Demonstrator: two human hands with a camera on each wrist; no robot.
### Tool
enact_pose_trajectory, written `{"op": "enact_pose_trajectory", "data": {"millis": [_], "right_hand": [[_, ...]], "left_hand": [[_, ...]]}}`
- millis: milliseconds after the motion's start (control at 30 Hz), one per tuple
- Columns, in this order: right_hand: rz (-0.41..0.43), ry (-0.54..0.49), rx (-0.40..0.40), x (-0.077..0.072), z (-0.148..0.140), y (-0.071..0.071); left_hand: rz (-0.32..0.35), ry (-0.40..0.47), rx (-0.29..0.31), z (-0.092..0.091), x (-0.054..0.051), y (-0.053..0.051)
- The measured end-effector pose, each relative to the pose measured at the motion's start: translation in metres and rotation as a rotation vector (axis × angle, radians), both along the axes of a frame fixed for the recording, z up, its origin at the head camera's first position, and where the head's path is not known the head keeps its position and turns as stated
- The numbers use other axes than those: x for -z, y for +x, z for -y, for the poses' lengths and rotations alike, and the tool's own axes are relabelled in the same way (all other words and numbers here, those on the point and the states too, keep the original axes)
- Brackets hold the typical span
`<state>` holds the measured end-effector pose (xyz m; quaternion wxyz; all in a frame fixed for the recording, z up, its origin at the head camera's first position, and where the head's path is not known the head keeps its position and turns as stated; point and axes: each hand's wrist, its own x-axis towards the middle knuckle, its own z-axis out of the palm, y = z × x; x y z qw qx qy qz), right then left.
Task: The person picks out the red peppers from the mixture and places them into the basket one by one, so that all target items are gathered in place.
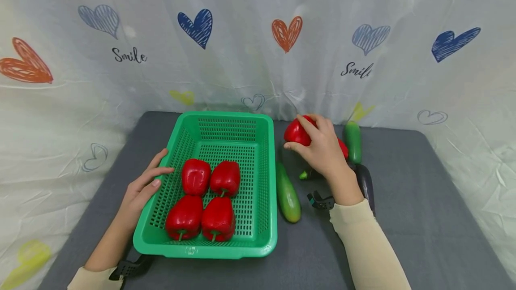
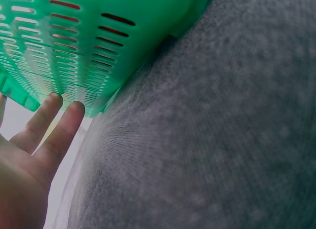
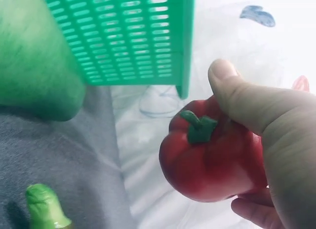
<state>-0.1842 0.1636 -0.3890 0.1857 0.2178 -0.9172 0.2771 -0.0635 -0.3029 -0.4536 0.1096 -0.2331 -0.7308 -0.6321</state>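
Observation:
My right hand point(image 1: 321, 143) grips a red bell pepper point(image 1: 297, 133) at the back, right of the green basket point(image 1: 269, 182). The right wrist view shows this pepper point(image 3: 212, 162) with its green stem, the thumb over its top and fingers beneath. My left hand point(image 1: 141, 191) rests at the basket's left rim, its fingers fairly straight; in the left wrist view, fingers point(image 2: 66, 121) extend beside the slotted wall. Inside the basket sit several red bell peppers point(image 1: 217, 218), grouped towards the front left. Another red piece point(image 1: 343, 148) is partly hidden behind my right hand.
Beside the basket's right wall lies a light green cucumber-like vegetable point(image 1: 288, 196). A darker green one point(image 1: 352, 142) stands at the back right, with a dark purple eggplant point(image 1: 365, 187) near my right wrist. A printed curtain point(image 1: 242, 70) hangs behind the grey table point(image 1: 419, 209).

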Motion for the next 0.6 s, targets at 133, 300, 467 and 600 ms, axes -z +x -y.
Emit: {"op": "enact_pose_trajectory", "data": {"millis": [133,300,467,600], "right_hand": [[-0.025,-0.002,-0.012,-0.007,0.000,0.003],[-0.089,0.000,-0.027,-0.014,0.002,0.007],[-0.138,0.003,-0.036,-0.020,0.004,0.010],[-0.160,0.004,-0.044,-0.023,0.006,0.011]], "left_hand": [[0.008,-0.001,-0.001,0.000,0.000,0.001],[-0.005,0.003,0.019,0.000,0.000,0.000],[-0.001,0.003,0.019,0.000,0.000,0.000],[0.032,-0.016,0.006,0.002,0.001,0.000]]}}
